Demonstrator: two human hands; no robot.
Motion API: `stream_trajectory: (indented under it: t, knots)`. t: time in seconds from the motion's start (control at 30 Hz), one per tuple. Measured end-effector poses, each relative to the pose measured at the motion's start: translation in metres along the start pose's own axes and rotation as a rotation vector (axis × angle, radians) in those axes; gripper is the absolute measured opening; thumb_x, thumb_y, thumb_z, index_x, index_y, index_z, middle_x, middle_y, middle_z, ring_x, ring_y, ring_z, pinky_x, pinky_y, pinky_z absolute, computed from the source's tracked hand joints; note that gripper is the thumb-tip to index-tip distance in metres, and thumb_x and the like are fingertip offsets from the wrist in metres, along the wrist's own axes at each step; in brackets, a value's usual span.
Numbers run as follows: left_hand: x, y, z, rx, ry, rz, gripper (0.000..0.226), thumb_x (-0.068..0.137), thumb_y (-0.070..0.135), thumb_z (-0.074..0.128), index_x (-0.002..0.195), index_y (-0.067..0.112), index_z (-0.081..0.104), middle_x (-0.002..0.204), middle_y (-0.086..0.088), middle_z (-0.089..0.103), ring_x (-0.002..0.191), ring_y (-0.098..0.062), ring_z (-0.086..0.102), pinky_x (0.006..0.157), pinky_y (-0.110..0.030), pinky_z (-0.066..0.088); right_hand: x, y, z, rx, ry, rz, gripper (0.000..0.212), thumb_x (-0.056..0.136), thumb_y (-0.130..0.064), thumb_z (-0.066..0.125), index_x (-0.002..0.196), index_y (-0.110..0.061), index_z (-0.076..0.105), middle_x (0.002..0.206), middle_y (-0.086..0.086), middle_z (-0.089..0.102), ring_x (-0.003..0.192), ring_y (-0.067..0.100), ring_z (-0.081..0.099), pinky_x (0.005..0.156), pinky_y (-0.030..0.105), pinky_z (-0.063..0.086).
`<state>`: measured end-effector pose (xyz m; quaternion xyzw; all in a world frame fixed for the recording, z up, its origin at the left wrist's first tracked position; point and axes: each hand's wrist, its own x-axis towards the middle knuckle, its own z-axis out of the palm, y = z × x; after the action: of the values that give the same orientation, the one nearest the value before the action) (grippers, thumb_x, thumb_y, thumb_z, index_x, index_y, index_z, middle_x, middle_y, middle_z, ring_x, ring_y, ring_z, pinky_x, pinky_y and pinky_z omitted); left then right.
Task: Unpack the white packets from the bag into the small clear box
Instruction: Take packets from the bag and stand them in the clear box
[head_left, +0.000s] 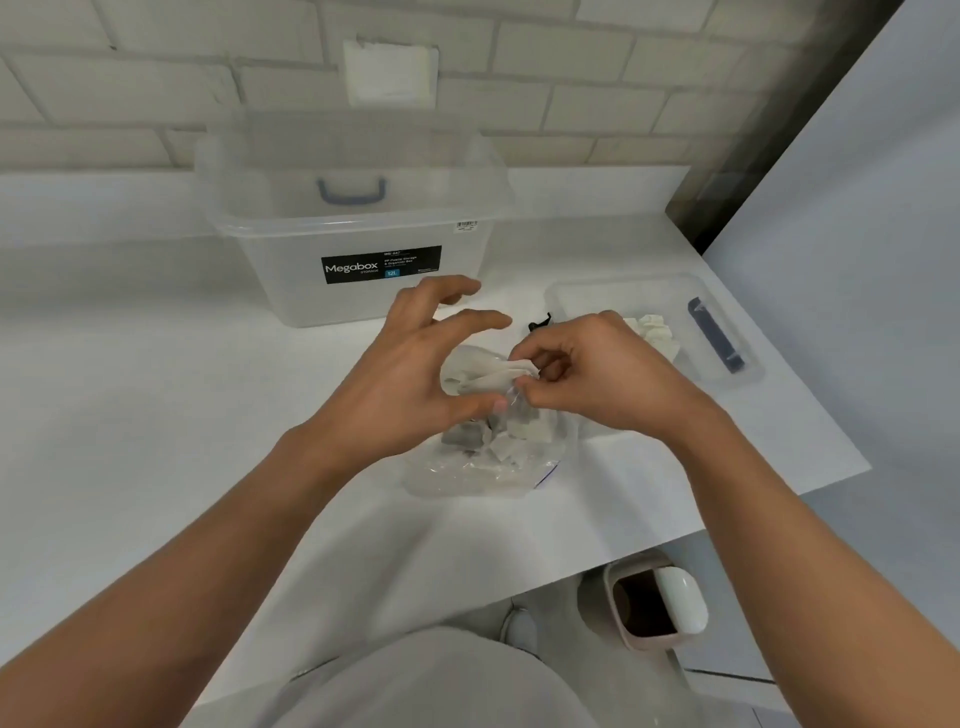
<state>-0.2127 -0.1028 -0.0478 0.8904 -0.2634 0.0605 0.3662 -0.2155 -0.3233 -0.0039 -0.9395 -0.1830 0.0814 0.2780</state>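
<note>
Fingers of right hand (587, 374) pinch white packet (488, 376) above bag (478, 467); small clear box (613, 285) lies rightward, nearer it; left hand (410, 374) released.

Large clear storage box (358, 228): black label (381, 264) on its front wall reads "Megabox" with "STORAGE" beneath; a small blue tag reads "12L". Remaining label lines and the barcode sticker (466, 225) are too small to read.

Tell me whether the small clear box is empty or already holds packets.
Not empty. A crumpled cluster of white packets lies inside the small clear box, beside a dark blue bar.
</note>
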Motion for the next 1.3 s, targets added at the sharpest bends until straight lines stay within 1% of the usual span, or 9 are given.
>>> stream_trajectory:
  t: [0.13,0.3,0.37,0.63,0.77,0.97,1.1,1.23,1.3]
  knots:
    - [0.015,0.026,-0.008,-0.070,-0.058,-0.015,0.060,0.078,0.051,0.079,0.133,0.036,0.061,0.126,0.017,0.056,0.114,0.003,0.053,0.087,-0.007,0.041,-0.001,0.003,-0.035,0.138,-0.032,-0.047,0.020,0.082,-0.017,0.079,0.101,-0.024,0.080,0.084,-0.009,0.077,0.075,0.010,0.073,0.076,0.032,0.061]
    - [0.034,0.045,0.004,-0.416,-0.078,-0.219,0.026,0.088,0.032,0.076,0.114,0.030,0.072,0.093,0.009,0.076,0.083,-0.008,0.071,0.073,-0.031,0.059,0.006,0.018,-0.061,0.246,-0.071,-0.087,0.018,0.085,-0.014,0.081,0.102,-0.020,0.079,0.087,-0.008,0.079,0.079,0.012,0.076,0.083,0.035,0.062]
    - [0.039,0.050,0.011,-0.516,-0.065,-0.294,0.021,0.090,0.027,0.075,0.111,0.028,0.074,0.089,0.001,0.077,0.082,-0.014,0.074,0.071,-0.038,0.062,0.009,0.026,-0.065,0.278,-0.074,-0.083,0.020,0.086,-0.014,0.081,0.105,-0.018,0.079,0.090,-0.007,0.079,0.082,0.012,0.076,0.086,0.035,0.061]
    - [0.055,0.053,0.027,-0.844,0.170,-0.524,0.020,0.090,0.022,0.073,0.107,0.012,0.076,0.100,-0.013,0.076,0.094,-0.026,0.075,0.073,-0.031,0.059,0.007,0.068,-0.080,0.480,0.092,-0.048,0.027,0.088,-0.010,0.078,0.114,-0.017,0.074,0.091,-0.001,0.080,0.088,0.019,0.076,0.084,0.029,0.061]
    - [0.061,0.055,0.032,-0.938,0.155,-0.478,0.028,0.084,0.024,0.074,0.108,0.010,0.076,0.109,-0.017,0.072,0.100,-0.025,0.071,0.077,-0.028,0.057,0.009,0.081,-0.092,0.524,0.242,-0.119,0.024,0.091,-0.009,0.075,0.114,-0.016,0.074,0.092,-0.001,0.079,0.089,0.022,0.075,0.083,0.030,0.061]
    - [0.077,0.077,0.055,-0.741,0.092,-0.274,0.023,0.082,0.018,0.078,0.105,0.018,0.079,0.121,0.008,0.071,0.114,-0.011,0.066,0.100,-0.039,0.052,0.014,0.086,-0.109,0.470,0.309,-0.248,0.020,0.092,-0.009,0.074,0.111,-0.014,0.075,0.091,-0.001,0.078,0.089,0.014,0.075,0.085,0.032,0.060]
    - [0.088,0.087,0.073,-0.731,0.156,-0.222,0.020,0.082,0.018,0.079,0.102,0.020,0.080,0.104,0.000,0.076,0.096,-0.025,0.072,0.091,-0.054,0.056,0.011,0.088,-0.117,0.398,0.286,-0.266,0.021,0.092,-0.013,0.075,0.113,-0.014,0.075,0.095,-0.003,0.078,0.092,0.011,0.075,0.089,0.034,0.060]
    - [0.093,0.092,0.086,-0.685,0.234,-0.192,0.018,0.083,0.017,0.078,0.100,0.023,0.080,0.104,0.005,0.076,0.098,-0.017,0.072,0.089,-0.048,0.059,0.005,0.098,-0.130,0.445,0.289,-0.208,0.020,0.096,-0.019,0.070,0.115,-0.014,0.075,0.105,-0.003,0.077,0.089,0.017,0.075,0.082,0.040,0.062]
    - [0.095,0.092,0.090,-0.639,0.244,-0.170,0.018,0.085,0.015,0.078,0.102,0.021,0.080,0.104,0.007,0.075,0.100,-0.016,0.071,0.088,-0.042,0.059,0.000,0.103,-0.138,0.399,0.246,-0.182,0.016,0.095,-0.022,0.071,0.108,-0.015,0.077,0.099,-0.006,0.077,0.087,0.016,0.075,0.082,0.042,0.062]
